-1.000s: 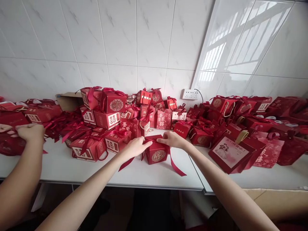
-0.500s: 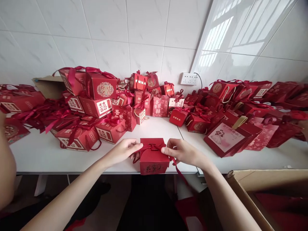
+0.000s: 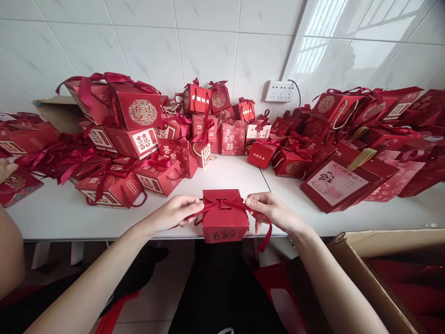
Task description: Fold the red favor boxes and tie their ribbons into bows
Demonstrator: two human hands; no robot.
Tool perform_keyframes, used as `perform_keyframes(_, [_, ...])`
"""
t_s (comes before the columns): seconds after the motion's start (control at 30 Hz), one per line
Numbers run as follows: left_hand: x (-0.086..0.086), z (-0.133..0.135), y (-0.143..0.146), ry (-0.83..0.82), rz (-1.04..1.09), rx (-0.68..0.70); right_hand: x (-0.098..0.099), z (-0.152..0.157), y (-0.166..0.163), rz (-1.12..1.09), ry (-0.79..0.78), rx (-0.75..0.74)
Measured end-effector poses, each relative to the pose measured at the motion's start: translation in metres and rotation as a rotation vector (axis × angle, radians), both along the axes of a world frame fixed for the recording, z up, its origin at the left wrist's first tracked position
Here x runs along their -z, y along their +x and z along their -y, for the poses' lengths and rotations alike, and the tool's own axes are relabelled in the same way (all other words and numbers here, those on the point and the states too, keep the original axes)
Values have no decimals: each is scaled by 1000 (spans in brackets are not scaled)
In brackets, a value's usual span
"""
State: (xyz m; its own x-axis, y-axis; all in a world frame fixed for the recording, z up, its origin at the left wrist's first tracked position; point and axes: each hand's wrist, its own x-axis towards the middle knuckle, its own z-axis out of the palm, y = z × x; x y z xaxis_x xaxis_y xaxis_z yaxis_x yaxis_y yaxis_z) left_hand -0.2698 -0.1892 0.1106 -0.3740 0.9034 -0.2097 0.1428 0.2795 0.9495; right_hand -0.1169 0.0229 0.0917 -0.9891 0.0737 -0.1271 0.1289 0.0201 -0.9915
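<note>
Left of the box (image 3: 225, 219), I see the left hand (image 3: 178, 211) thumb-pinching the ribbon (image 3: 221, 203); right of it, the right hand (image 3: 271, 211) pinches the other strand. Uneven pulling could skew the knot or drag the box over the table's near edge, just beside it; bare table (image 3: 236, 174) lies left, behind and right.

Soft, bright light; glare on wall tiles (image 3: 314, 58) beyond and right of hands (image 3: 273, 212); dim beneath table (image 3: 100, 227); edges stretched.

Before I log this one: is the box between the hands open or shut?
The box is shut: its top flaps lie folded over, with red ribbon running across them.
</note>
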Motion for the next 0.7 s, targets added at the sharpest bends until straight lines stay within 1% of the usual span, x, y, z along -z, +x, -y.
perform_keyframes(0.07, [1, 0, -1, 1, 8, -1, 0, -4, 1, -38, 0, 13])
perform_keyframes(0.17, [4, 1, -3, 3, 9, 21, -1, -12, 2, -53, 18, -34])
perform_keyframes(0.3, [11, 1, -5, -5, 92, 109, 2, -20, 4, -8, 32, -58])
perform_keyframes(0.4, [18, 2, -7, 1, 165, 120, 5, -21, 3, 11, 29, -41])
perform_keyframes(0.53, [23, 3, -7, 18, 228, 143, 12, -22, 2, 14, -7, -57])
perform_keyframes(0.7, [31, 3, -9, 67, 262, 145, 25, -27, 0, 19, -51, -73])
